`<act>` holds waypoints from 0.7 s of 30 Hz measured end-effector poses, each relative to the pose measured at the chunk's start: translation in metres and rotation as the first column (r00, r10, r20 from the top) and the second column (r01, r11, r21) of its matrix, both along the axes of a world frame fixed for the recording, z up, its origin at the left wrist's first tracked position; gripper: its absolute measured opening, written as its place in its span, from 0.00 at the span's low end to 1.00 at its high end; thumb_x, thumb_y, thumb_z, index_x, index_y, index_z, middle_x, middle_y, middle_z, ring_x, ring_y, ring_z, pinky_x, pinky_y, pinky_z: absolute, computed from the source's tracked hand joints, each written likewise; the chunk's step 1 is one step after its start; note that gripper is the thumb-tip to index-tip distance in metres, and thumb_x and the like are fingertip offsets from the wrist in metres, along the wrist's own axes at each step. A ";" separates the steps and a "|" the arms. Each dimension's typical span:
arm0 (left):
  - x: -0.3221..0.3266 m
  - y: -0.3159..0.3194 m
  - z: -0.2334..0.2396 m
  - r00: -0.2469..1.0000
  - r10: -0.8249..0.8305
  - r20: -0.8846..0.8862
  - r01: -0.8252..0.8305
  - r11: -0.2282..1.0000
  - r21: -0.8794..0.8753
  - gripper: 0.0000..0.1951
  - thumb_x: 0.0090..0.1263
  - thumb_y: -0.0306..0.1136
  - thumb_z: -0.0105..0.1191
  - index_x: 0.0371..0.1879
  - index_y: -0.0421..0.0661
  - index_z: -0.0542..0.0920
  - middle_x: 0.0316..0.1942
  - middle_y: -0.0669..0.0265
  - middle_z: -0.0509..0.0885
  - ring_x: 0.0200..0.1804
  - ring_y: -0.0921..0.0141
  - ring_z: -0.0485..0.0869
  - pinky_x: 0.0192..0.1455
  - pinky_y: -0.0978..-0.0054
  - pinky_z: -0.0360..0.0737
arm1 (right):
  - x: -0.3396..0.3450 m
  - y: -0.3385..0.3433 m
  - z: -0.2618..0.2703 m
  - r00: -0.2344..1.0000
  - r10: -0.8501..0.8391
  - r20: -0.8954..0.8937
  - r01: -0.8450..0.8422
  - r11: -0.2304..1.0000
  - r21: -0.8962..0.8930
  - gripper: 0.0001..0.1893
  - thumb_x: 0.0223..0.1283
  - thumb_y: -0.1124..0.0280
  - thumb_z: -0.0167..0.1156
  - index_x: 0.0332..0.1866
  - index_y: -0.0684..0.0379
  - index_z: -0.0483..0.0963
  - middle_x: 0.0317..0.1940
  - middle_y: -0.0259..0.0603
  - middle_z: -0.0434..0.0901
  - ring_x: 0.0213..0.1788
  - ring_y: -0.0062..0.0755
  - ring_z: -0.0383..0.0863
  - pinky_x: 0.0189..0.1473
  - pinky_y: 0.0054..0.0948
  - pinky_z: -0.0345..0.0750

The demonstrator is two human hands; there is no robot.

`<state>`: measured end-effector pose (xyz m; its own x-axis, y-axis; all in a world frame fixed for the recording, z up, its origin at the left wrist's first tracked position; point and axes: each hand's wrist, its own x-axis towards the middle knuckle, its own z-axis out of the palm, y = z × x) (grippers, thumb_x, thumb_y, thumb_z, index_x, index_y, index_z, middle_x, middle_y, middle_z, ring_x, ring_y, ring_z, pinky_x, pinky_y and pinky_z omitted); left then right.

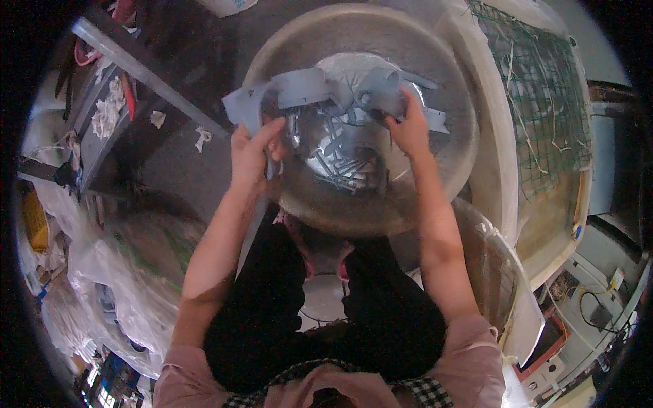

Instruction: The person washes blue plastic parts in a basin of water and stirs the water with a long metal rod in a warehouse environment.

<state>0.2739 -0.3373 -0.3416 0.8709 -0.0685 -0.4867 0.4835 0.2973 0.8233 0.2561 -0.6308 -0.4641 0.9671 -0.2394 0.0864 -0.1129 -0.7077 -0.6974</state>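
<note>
Before me stands a large round basin (326, 211) with blue-grey molded parts and many slim pieces lying at its bottom. At the basin's left rim, my left hand (255, 150) is closed on a curved blue-grey part (247, 107). My right hand (410, 125) grips a rounded, tube-like blue-grey part (382, 89) over the basin's right half. Between the hands is another curved piece (303, 86); whether it joins the held ones, I cannot tell. The slim pieces (339, 166) lie loosely heaped below them.
A pale tub with green netting (546, 102) stands on the right, and a broken-edged container (510, 285) is near my right arm. A metal bar (148, 76) slants at the upper left. Crumpled scraps (108, 115) and plastic sheeting (117, 306) lie on the left.
</note>
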 end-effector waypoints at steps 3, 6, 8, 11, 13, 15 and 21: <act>0.002 0.002 -0.009 0.996 -0.005 0.088 0.001 0.999 0.040 0.10 0.57 0.26 0.60 0.36 0.41 0.75 0.25 0.66 0.79 0.24 0.74 0.76 0.28 0.77 0.72 | -0.005 -0.010 0.069 0.996 0.074 -0.056 -0.066 0.989 0.132 0.27 0.46 0.71 0.65 0.56 0.60 0.70 0.50 0.47 0.77 0.51 0.44 0.77 0.55 0.32 0.71; 0.008 -0.012 -0.006 0.955 -0.104 0.279 0.083 0.993 0.086 0.15 0.57 0.26 0.60 0.43 0.39 0.77 0.37 0.64 0.83 0.34 0.75 0.79 0.38 0.78 0.74 | 0.000 -0.027 0.102 0.960 0.197 -0.199 -0.025 0.768 0.639 0.17 0.51 0.71 0.61 0.48 0.62 0.75 0.42 0.40 0.81 0.46 0.35 0.79 0.53 0.28 0.71; 0.008 -0.013 -0.007 0.930 -0.239 0.279 0.213 0.970 0.121 0.17 0.57 0.26 0.60 0.46 0.38 0.78 0.41 0.65 0.83 0.38 0.77 0.78 0.41 0.79 0.73 | 0.003 -0.034 0.101 0.923 0.299 -0.243 0.005 0.621 0.784 0.18 0.53 0.70 0.59 0.50 0.63 0.75 0.40 0.38 0.81 0.43 0.28 0.79 0.46 0.24 0.73; 0.004 -0.013 -0.011 0.857 -0.453 0.243 0.421 0.890 0.174 0.20 0.56 0.29 0.62 0.49 0.39 0.77 0.43 0.65 0.82 0.39 0.78 0.77 0.42 0.78 0.73 | 0.012 -0.033 0.087 0.887 0.366 -0.282 0.094 0.455 0.886 0.19 0.55 0.68 0.59 0.51 0.65 0.74 0.40 0.37 0.81 0.42 0.25 0.79 0.44 0.23 0.74; -0.002 -0.013 -0.009 0.829 -0.521 0.205 0.492 0.853 0.175 0.22 0.56 0.30 0.62 0.50 0.40 0.76 0.43 0.65 0.82 0.38 0.78 0.77 0.41 0.78 0.73 | 0.015 -0.027 0.078 0.870 0.373 -0.323 0.124 0.469 0.874 0.20 0.55 0.67 0.59 0.52 0.66 0.74 0.40 0.36 0.81 0.42 0.24 0.78 0.44 0.23 0.74; -0.008 -0.006 -0.026 0.838 -0.525 0.147 0.502 0.849 0.168 0.25 0.55 0.31 0.65 0.51 0.39 0.73 0.41 0.65 0.82 0.40 0.77 0.77 0.44 0.78 0.73 | 0.017 -0.020 0.075 0.851 0.363 -0.380 0.113 0.580 0.807 0.19 0.55 0.68 0.60 0.52 0.66 0.74 0.39 0.35 0.80 0.42 0.23 0.78 0.44 0.23 0.74; -0.024 -0.006 -0.031 0.825 -0.523 0.213 0.451 0.837 0.308 0.25 0.53 0.30 0.67 0.49 0.37 0.74 0.41 0.65 0.81 0.44 0.74 0.77 0.49 0.75 0.73 | 0.011 -0.005 0.092 0.742 0.554 -0.377 -0.197 0.718 0.667 0.18 0.50 0.70 0.64 0.48 0.61 0.77 0.38 0.37 0.82 0.37 0.25 0.79 0.44 0.28 0.74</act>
